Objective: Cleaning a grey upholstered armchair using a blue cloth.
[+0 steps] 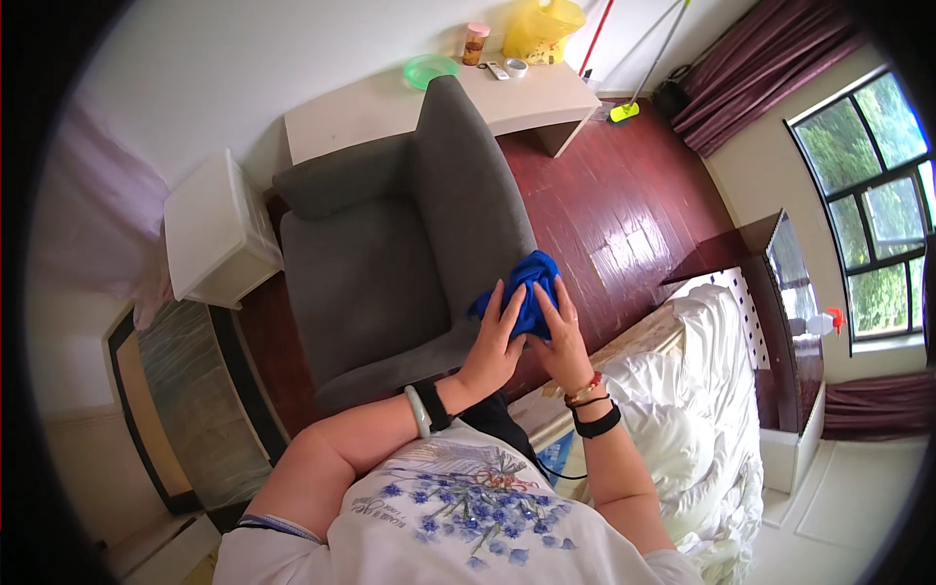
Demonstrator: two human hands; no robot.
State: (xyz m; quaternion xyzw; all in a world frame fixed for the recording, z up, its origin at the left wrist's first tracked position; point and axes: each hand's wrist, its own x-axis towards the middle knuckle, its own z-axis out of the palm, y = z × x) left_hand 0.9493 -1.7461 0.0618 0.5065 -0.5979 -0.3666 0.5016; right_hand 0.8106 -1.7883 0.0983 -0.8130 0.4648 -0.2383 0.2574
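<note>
A crumpled blue cloth (534, 276) is bunched between my two hands, at the near right corner of a grey armchair (366, 278). My left hand (495, 343) grips the cloth from its left side, fingers bent over it. From the right, my right hand (560, 336) closes on the same cloth with its fingers spread across the folds. Parts of the cloth's underside are hidden by my fingers. The armchair's back (468, 166) rises just beyond the cloth; whether the cloth touches the chair I cannot tell.
Behind the chair, a pale desk (341, 122) carries a green bowl (431, 69), a jar (475, 44), a tape roll (516, 67) and a yellow bag (544, 31). A white cabinet (219, 234) stands left. Right lies a bed with rumpled white bedding (687, 390); a broom (624, 113) leans far right.
</note>
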